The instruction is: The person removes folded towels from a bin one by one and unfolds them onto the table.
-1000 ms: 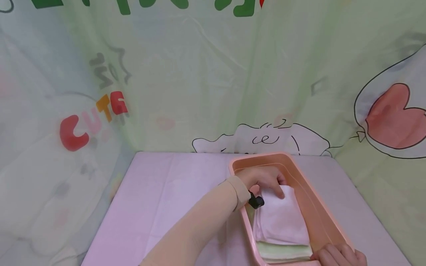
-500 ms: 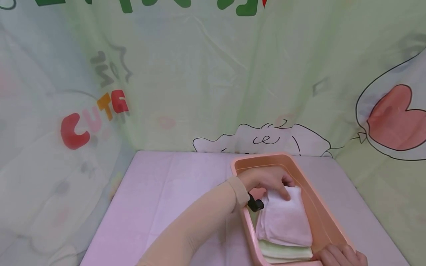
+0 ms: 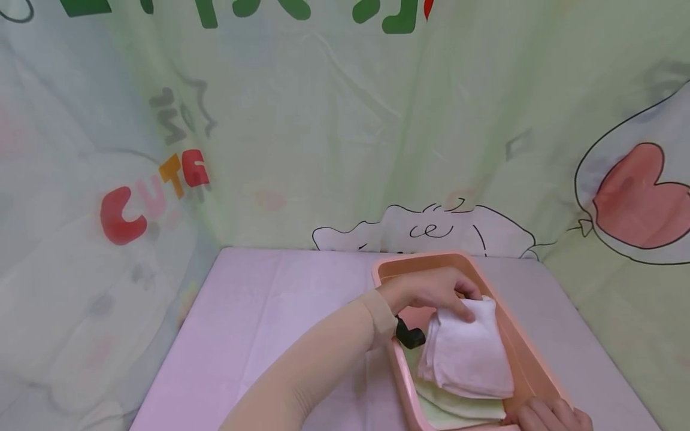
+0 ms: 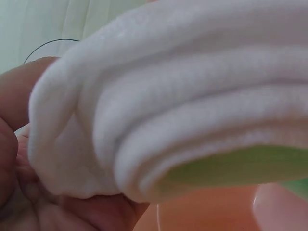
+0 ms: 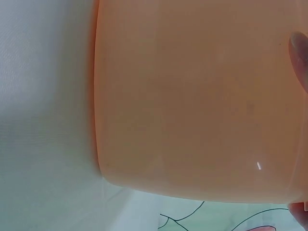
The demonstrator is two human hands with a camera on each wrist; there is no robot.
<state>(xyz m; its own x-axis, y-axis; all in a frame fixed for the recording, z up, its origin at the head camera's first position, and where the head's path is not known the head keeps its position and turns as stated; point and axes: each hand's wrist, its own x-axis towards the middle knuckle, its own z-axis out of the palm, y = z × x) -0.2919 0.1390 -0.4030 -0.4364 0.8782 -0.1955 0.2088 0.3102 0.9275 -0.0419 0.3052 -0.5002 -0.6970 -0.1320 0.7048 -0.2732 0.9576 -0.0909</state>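
Observation:
My left hand (image 3: 439,290) reaches into a pink plastic bin (image 3: 412,392) and pinches the far edge of a folded white cloth (image 3: 471,353) between thumb and fingers. Up close in the left wrist view, several soft layers of the white cloth (image 4: 192,96) curve away from the fingers, with a green patch showing below them. Under its near end, a folded pale green cloth (image 3: 458,410) lies in the bin. At the near right corner, my right hand (image 3: 555,414) grips the bin's rim. The right wrist view shows the bin's outer wall (image 5: 192,106) and a fingertip (image 5: 299,57) against it.
The bin stands on a table with a pale lilac cover (image 3: 280,323), toward its right side. A printed curtain (image 3: 302,131) hangs behind and at both sides. A small black device (image 3: 409,334) sits at my left wrist, over the bin's left rim.
My left hand has shifted right with the white cloth, which now lies tilted and exposes more of the green cloth at its lower left. The right hand stays on the rim.

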